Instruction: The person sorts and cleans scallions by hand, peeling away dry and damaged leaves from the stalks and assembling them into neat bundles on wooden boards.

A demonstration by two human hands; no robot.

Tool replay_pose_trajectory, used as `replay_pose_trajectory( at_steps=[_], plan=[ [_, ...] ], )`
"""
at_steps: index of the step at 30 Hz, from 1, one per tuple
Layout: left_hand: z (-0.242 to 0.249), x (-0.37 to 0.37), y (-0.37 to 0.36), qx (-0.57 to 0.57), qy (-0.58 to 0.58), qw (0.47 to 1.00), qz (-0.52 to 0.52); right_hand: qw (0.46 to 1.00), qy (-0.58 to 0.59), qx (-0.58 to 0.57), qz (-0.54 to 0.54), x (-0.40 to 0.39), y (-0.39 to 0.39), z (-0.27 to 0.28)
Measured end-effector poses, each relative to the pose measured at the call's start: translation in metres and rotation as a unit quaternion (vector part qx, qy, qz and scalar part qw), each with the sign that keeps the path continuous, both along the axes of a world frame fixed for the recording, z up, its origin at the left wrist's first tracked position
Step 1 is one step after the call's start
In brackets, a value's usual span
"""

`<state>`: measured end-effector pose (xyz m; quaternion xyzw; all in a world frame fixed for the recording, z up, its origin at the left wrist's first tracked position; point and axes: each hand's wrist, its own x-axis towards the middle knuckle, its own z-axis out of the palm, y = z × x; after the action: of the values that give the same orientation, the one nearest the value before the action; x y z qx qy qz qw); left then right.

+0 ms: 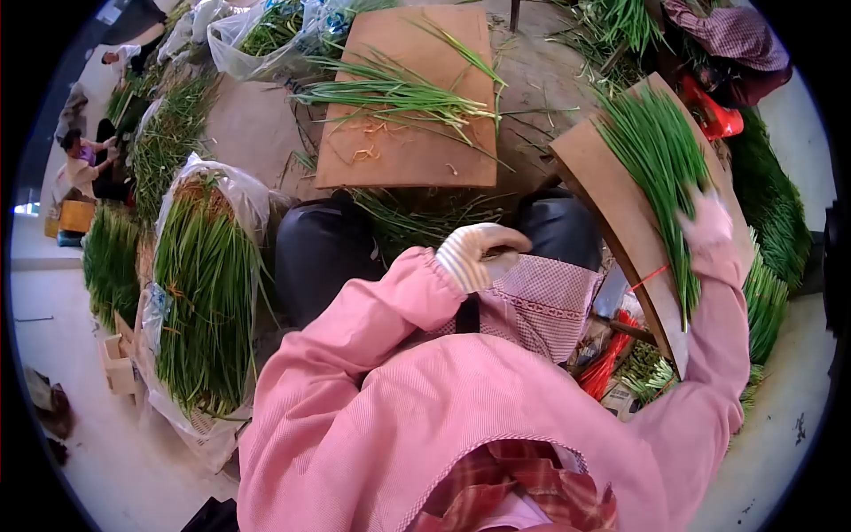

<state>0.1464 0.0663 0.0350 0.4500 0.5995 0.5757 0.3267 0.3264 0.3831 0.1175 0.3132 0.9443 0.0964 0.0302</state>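
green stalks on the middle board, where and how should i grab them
Probably just in from the pale ends at right, where most green stalks gather; the tips at left fan out. Come from the near side of the board, gripping across them, as most lie sideways.

Dull brown floor (248, 126) ahead; paler floor (115, 465) lower left; bright light patch (27, 209) far left.

A bunch of long green stalks (651, 146), laid loose.
The bunch is stretched lengthwise along the worktop (581, 149) at the right, fanned wide at the far end and narrowed to paler ends nearer the wearer.
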Motion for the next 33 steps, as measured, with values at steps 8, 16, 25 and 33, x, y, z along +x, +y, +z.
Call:
replay_pose_trajectory(
  at_steps=[8,16,25,33],
  plan=[
    [-0.032,-0.018,-0.053,-0.041,-0.233,0.971,0.044,0.961,0.098,-0.125,0.226,-0.267,-0.105,-0.084],
    [-0.048,-0.055,-0.068,-0.051,-0.375,0.915,0.139,0.98,0.094,-0.069,0.159,-0.316,-0.099,-0.093],
    [-0.067,-0.057,-0.046,0.038,-0.488,0.832,0.261,0.641,0.153,-0.748,-0.08,-0.198,-0.201,-0.131],
    [-0.078,-0.06,-0.049,-0.005,-0.587,0.756,0.289,0.54,0.203,-0.81,-0.104,-0.168,-0.241,-0.143]
  ],
)
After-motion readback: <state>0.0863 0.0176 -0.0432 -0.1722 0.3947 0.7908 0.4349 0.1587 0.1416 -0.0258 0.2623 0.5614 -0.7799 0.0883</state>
